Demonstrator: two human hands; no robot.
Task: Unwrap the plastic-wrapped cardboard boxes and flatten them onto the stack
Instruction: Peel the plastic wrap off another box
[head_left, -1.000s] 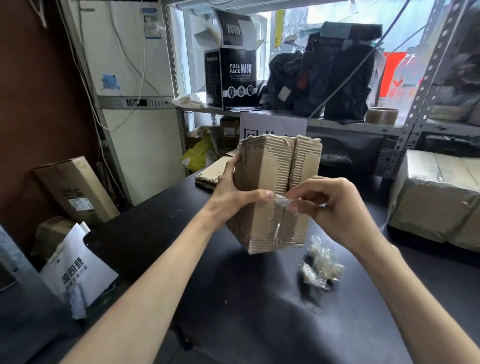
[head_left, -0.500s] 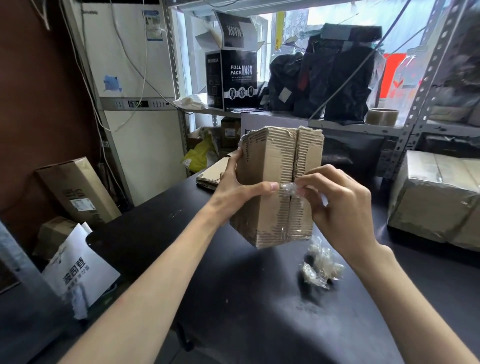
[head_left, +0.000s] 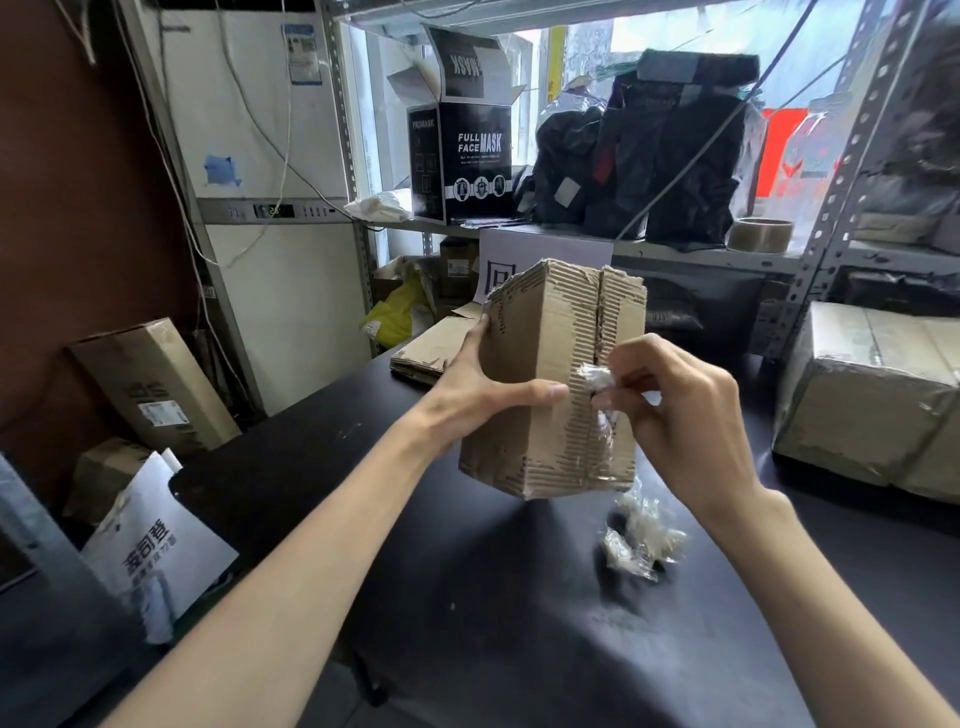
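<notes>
A worn brown cardboard box (head_left: 540, 343), its outer paper torn off in patches, is held upright above the black table (head_left: 467, 597). My left hand (head_left: 478, 395) grips its left side, thumb across the front face. My right hand (head_left: 680, 415) pinches a strip of clear plastic tape (head_left: 595, 376) that runs down the box's front seam. A crumpled wad of clear plastic (head_left: 641, 540) lies on the table below the box. A stack of flattened cardboard (head_left: 431, 348) sits at the table's far edge, behind my left hand.
A large plastic-wrapped box (head_left: 872, 395) stands on the table at the right. Metal shelving behind holds a black mask box (head_left: 462, 161), black bags (head_left: 649, 150) and a tape roll (head_left: 761, 235). Cartons (head_left: 150, 384) and a white bag (head_left: 156, 545) lie left of the table.
My right hand has pulled the tape strip slightly up and to the right off the seam. The box has tilted and risen a little in my left hand.
</notes>
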